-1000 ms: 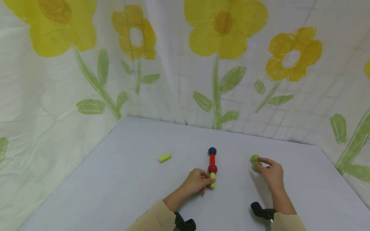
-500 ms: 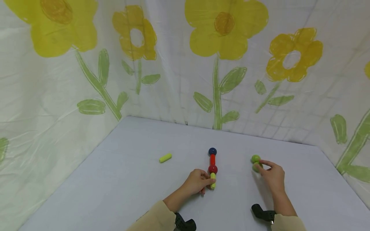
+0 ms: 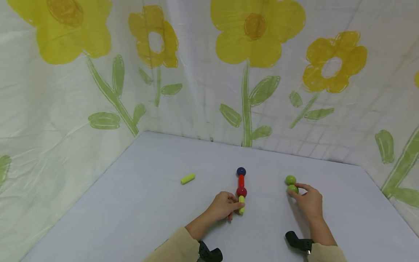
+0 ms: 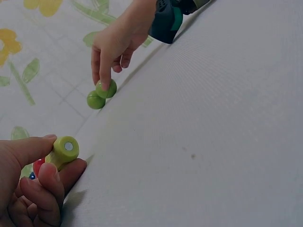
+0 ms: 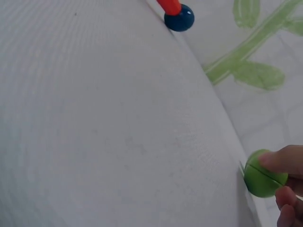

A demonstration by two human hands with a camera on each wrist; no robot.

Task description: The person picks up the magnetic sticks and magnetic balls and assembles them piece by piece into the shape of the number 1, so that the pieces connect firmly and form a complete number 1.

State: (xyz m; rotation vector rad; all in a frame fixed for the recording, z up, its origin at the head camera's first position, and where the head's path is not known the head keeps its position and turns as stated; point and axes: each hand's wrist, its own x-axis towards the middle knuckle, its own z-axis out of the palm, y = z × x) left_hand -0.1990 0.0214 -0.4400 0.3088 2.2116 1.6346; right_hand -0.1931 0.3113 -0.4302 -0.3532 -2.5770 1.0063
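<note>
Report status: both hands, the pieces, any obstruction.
Left hand pinches yellow-green rod, just nearside of red ball. Right hand pinches nearer green ball, second green ball beyond it. Loose rod off left; no obstruction seen between hands.

Across all three camera feeds I can read no text, label, brand, number or sign: I make out no lettering on the yellow-green cylindrical rod (image 4: 65, 150), the glossy green ball (image 5: 261, 178), the black angular wrist mount (image 3: 297, 242) or the white hanging sheet (image 3: 196, 120) painted with yellow flowers (image 3: 258, 47).
</note>
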